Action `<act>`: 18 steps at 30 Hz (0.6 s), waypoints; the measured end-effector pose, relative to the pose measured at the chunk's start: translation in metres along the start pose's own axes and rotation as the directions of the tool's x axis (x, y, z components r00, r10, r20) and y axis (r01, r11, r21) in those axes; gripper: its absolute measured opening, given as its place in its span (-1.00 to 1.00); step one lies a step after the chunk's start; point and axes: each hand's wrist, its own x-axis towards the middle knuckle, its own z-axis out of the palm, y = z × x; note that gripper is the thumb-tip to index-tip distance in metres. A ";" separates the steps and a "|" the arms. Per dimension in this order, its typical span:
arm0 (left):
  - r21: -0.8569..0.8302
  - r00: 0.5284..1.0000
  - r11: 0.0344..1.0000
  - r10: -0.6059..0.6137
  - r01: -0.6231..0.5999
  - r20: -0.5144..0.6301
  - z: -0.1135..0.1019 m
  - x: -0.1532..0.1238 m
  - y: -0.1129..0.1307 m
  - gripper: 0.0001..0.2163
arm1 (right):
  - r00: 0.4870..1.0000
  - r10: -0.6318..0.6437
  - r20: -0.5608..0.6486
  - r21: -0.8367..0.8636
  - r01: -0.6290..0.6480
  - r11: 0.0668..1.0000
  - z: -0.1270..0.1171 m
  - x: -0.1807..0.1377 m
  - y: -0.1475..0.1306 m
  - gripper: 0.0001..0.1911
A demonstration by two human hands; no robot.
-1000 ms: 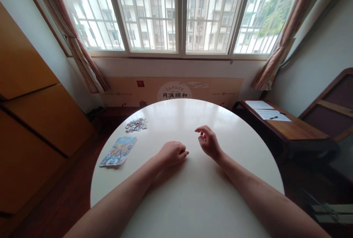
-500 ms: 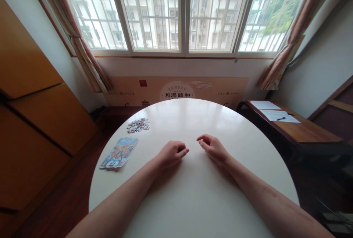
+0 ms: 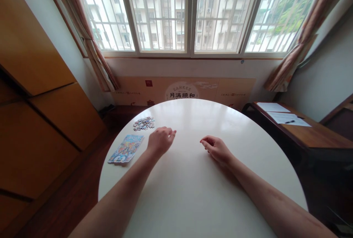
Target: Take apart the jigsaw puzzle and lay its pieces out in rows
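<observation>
Several small jigsaw puzzle pieces [image 3: 143, 123] lie in a pile on the far left of the white round table [image 3: 182, 201]. Nearer to me is a flat, mostly blue picture sheet [image 3: 126, 149] with colourful cartoon print. My left hand [image 3: 160, 141] is above the table, just right of the pile and apart from it. Its fingers are loosely bent, with the thumb apart, and nothing shows in them. Resting on the tabletop right of the middle, my right hand [image 3: 217, 149] has loosely curved fingers, a gap to the thumb, and nothing held.
A wooden side table [image 3: 327, 133] stands to the right with paper sheets [image 3: 288, 119] and a dark pen on it. Wooden cabinets [image 3: 52, 138] line the left side. Behind the table are a printed cardboard panel [image 3: 209, 87] and barred windows with curtains.
My left hand has lifted and moved left and away from me, toward the puzzle pieces. My right hand stays in place. The whole view has shifted slightly.
</observation>
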 end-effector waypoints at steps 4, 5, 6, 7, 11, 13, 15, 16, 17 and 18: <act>0.131 0.947 0.942 -0.318 0.310 0.041 -0.022 0.012 -0.054 -0.67 | 1.000 0.005 -0.010 0.007 -0.005 1.000 0.001 -0.001 -0.001 -0.66; 0.155 0.915 0.912 -0.394 0.379 0.083 -0.026 0.014 -0.069 -0.67 | 1.000 0.005 -0.013 0.008 -0.005 1.000 0.001 -0.002 -0.002 -0.66; 0.169 0.877 0.879 -0.466 0.445 0.117 -0.029 0.015 -0.084 -0.66 | 1.000 0.005 -0.016 0.008 -0.005 1.000 0.001 -0.002 -0.002 -0.66; 0.175 0.845 0.853 -0.516 0.491 0.142 -0.031 0.015 -0.098 -0.64 | 1.000 0.006 -0.020 0.009 -0.006 1.000 0.001 -0.002 -0.002 -0.65; 0.210 0.755 0.788 -0.615 0.579 0.229 -0.033 0.013 -0.136 -0.51 | 0.999 0.011 -0.033 0.010 -0.010 1.000 0.001 -0.002 -0.001 -0.64; 0.229 0.739 0.781 -0.624 0.581 0.253 -0.031 0.011 -0.145 -0.46 | 0.999 0.013 -0.037 0.009 -0.012 1.000 0.001 -0.002 -0.001 -0.64; 0.243 0.733 0.780 -0.625 0.576 0.269 -0.030 0.011 -0.150 -0.43 | 0.999 0.012 -0.042 0.006 -0.012 1.000 0.001 -0.002 0.000 -0.65; 0.249 0.731 0.782 -0.623 0.571 0.278 -0.029 0.011 -0.151 -0.43 | 0.999 0.011 -0.043 0.004 -0.011 1.000 0.001 -0.002 0.000 -0.65; 0.255 0.729 0.785 -0.619 0.565 0.291 -0.029 0.011 -0.153 -0.43 | 0.999 0.010 -0.044 0.003 -0.010 1.000 0.001 -0.002 0.001 -0.65; 0.263 0.727 0.788 -0.615 0.557 0.304 -0.028 0.011 -0.154 -0.44 | 0.999 0.009 -0.044 0.002 -0.008 1.000 0.001 -0.003 0.001 -0.65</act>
